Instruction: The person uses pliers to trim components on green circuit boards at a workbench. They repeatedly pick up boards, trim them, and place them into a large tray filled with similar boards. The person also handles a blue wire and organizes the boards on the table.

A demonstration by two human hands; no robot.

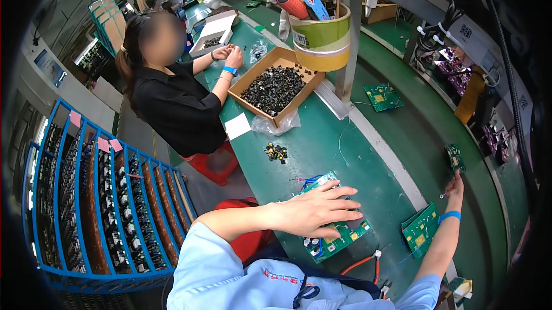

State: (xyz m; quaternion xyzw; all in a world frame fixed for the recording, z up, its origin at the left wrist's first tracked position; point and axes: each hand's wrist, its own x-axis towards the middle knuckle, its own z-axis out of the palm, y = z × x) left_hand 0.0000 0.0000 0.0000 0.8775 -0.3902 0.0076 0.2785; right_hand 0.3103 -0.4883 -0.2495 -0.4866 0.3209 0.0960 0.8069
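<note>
My left hand lies palm down with its fingers spread over a green circuit board on the bench. Blue wires stick out from the board's far edge. Stretched out to the right over the green conveyor belt, my right hand wears a blue wrist band. Its fingers are closed at the near edge of a small green circuit board. A thin lead with a ring end shows beside those fingers. Under my right forearm, more green circuit boards lie at the bench edge. Orange-handled pliers rest close to my body.
A small pile of black and yellow components lies beyond the board. Farther off stands a cardboard box of black components. A co-worker sits at left. A yellow-green bucket hangs by a post. Another circuit board lies on the conveyor.
</note>
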